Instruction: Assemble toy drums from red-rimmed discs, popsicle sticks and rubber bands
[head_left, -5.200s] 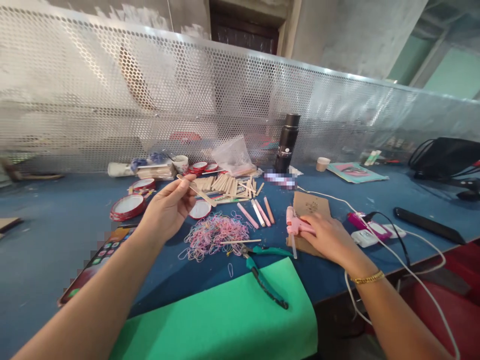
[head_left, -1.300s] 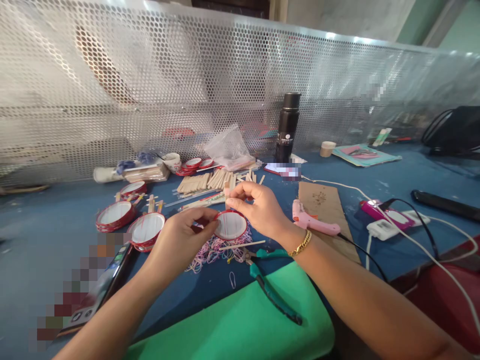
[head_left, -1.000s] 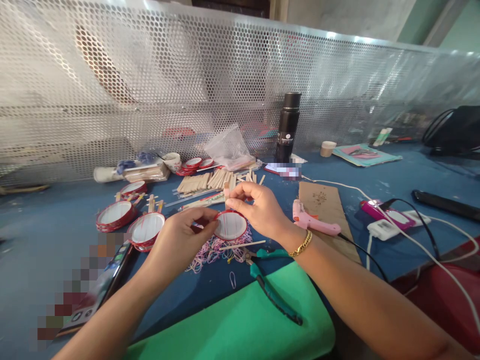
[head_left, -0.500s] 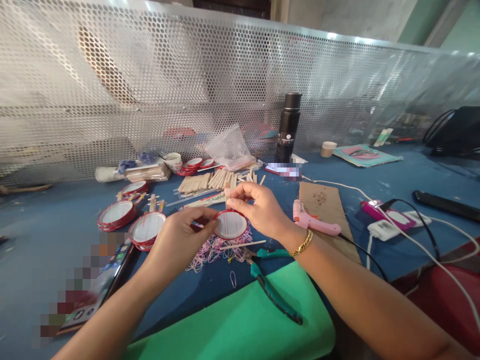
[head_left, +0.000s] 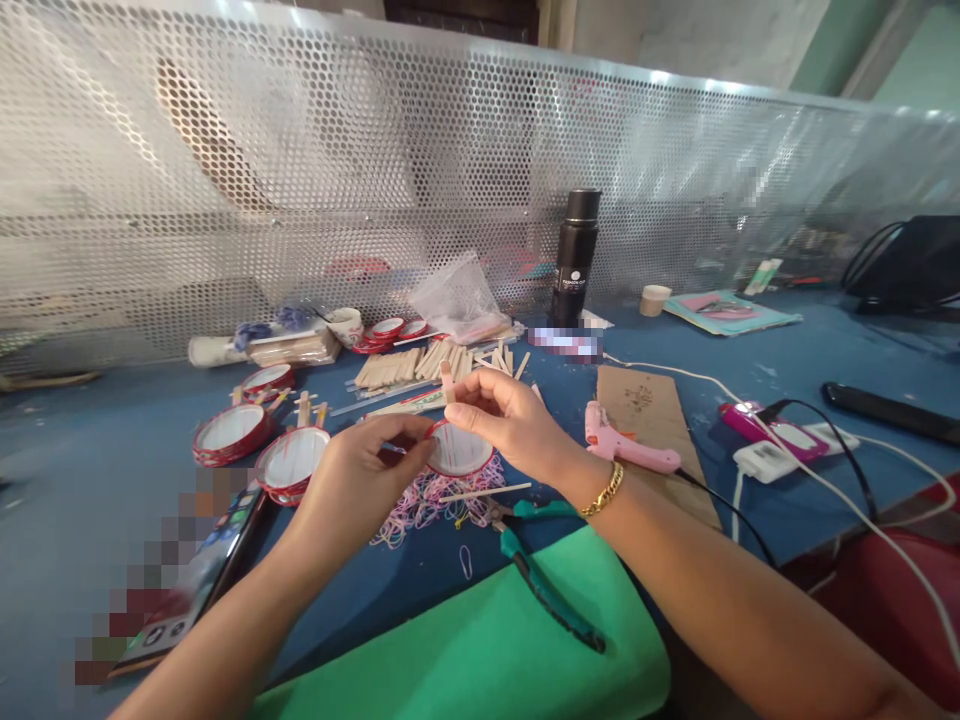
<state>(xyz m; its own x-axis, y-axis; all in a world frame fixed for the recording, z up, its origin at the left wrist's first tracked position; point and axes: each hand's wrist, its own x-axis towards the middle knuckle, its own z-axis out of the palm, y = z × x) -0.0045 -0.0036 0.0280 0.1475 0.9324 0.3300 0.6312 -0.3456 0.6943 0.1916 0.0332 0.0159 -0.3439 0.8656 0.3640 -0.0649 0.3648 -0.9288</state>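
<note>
A round white disc with a red rim (head_left: 463, 452) is held above a heap of pink and purple rubber bands (head_left: 427, 508). My left hand (head_left: 375, 465) pinches the disc's left edge between thumb and fingers. At its top edge, my right hand (head_left: 510, 415) grips a short flat wooden stick (head_left: 447, 378) that points up and leans slightly left. My right fingers partly hide where stick and disc meet. Just below the disc, a loose wooden stick (head_left: 486, 492) lies across the bands. Teal-handled pliers (head_left: 551, 595) rest nearby, partly on a green sheet (head_left: 465, 650).
Stacked red-rimmed discs (head_left: 232, 430) and a second stack (head_left: 292, 462) stand left, by a tablet (head_left: 195, 575). Wooden sticks (head_left: 390, 368) lie behind my hands. A pink glue gun (head_left: 630, 447) rests on cardboard (head_left: 675, 420); cables run right. A black bottle (head_left: 576, 260) stands near the perforated metal screen (head_left: 300, 150).
The stick in my right hand has tilted a little to the left, and my right fingers and thumb have shifted slightly left over the disc's top. My left hand keeps its hold.
</note>
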